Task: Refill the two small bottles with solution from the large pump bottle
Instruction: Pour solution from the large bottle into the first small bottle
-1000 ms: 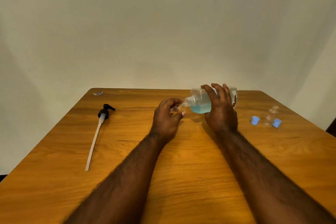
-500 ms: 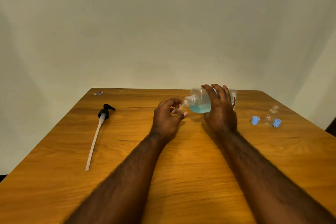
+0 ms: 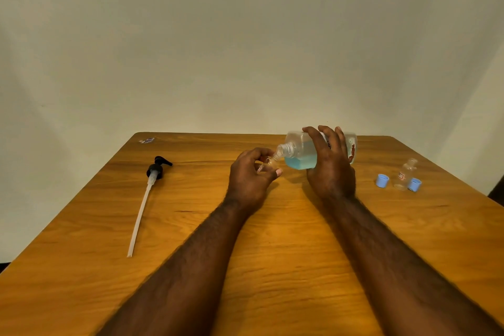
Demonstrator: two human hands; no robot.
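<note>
My right hand [image 3: 331, 166] grips the large clear bottle [image 3: 300, 154], which lies tipped on its side with blue solution pooled in its lower half and its open threaded neck pointing left. My left hand [image 3: 249, 179] holds a small clear bottle [image 3: 268, 164], mostly hidden by my fingers, with its mouth right at the large bottle's neck. A second small clear bottle [image 3: 405, 174] stands uncapped at the right of the wooden table [image 3: 191, 226]. Two blue caps [image 3: 381, 180] [image 3: 414, 184] lie on either side of it.
The black pump head with its long white tube [image 3: 146, 200] lies on the left of the table. A small scrap of wrapper [image 3: 147, 140] sits at the far left corner. A plain pale wall rises behind the table.
The large bottle's neck has lifted slightly, and the small bottle in my left hand has shifted a little beneath it. Both hands stay in nearly the same place.
</note>
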